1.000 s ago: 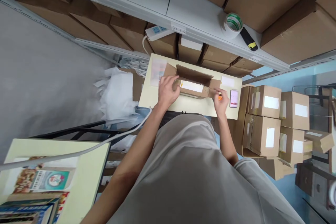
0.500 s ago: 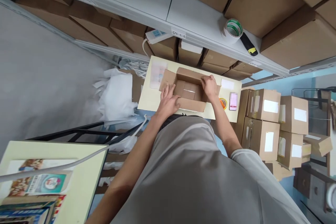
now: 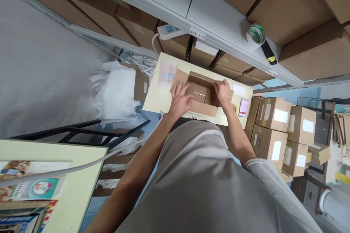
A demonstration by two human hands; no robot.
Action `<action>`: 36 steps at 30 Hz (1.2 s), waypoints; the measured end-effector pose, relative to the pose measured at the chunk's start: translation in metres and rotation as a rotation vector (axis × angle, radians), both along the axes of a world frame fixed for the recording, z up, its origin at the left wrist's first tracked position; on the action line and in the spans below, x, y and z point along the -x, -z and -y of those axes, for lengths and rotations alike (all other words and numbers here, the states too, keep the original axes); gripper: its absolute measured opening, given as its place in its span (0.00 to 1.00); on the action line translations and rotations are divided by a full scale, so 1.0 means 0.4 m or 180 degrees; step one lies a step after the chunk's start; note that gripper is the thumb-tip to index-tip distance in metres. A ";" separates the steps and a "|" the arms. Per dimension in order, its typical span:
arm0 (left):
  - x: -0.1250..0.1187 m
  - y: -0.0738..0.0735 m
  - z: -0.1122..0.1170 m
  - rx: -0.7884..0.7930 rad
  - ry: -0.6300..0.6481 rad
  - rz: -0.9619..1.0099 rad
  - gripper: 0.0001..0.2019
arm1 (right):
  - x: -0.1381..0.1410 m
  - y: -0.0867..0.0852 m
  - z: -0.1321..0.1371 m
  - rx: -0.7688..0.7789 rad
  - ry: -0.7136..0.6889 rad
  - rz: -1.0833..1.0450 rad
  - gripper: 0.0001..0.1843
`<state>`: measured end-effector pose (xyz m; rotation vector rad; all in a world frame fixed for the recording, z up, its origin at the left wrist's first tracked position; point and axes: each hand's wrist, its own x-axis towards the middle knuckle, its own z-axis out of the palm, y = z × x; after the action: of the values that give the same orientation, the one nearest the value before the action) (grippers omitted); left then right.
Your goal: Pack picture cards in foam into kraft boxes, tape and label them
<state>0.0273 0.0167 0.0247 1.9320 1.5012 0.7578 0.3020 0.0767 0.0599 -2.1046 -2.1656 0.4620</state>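
An open cardboard box (image 3: 203, 108) sits on the pale yellow table (image 3: 153, 98), its inside facing up and its left end flap folded outward. My left hand (image 3: 181, 102) is at the box's left end, fingers spread over the flap and the near corner. At the opposite end, my right hand (image 3: 222, 93) has its fingers closed on the upper edge of the box. Close to my right wrist lies a yellow tape roll (image 3: 234, 107), partly covered by the arm. A phone (image 3: 243, 107) with a lit screen rests further right.
A shelf (image 3: 218, 18) with cartons crosses above the table, bearing a tape roll (image 3: 257, 34) and a black-and-yellow cutter (image 3: 269, 54). Stacked cartons (image 3: 273, 142) stand right. White packing sheets (image 3: 116, 93) lie left. A cable (image 3: 123, 150) runs past my left arm.
The view has shifted slightly, so the surroundings appear displaced. My left fingers are more spread and lifted at the flap. My right hand stays on the box's right end.
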 end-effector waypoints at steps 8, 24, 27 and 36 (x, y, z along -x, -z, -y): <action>0.142 0.106 -0.250 0.0983 -0.2918 0.0568 0.18 | 0.029 -0.067 0.112 -0.0638 0.0176 -0.0304 0.22; 0.168 0.143 -0.285 0.1918 -0.2257 -0.0184 0.14 | 0.034 -0.076 0.237 -0.0721 0.0552 -0.0741 0.21; 0.202 0.075 -0.265 0.1418 -0.2373 0.0030 0.14 | 0.056 -0.063 0.224 -0.0666 0.0506 -0.0958 0.20; 0.140 -0.232 -0.100 0.0494 -0.1103 0.1877 0.21 | 0.151 -0.154 0.179 -0.0142 0.0810 -0.3350 0.42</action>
<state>-0.0287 0.0567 0.1176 1.1930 1.4647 1.1954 0.2415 0.0049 0.1215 -1.4978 -1.2628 1.1351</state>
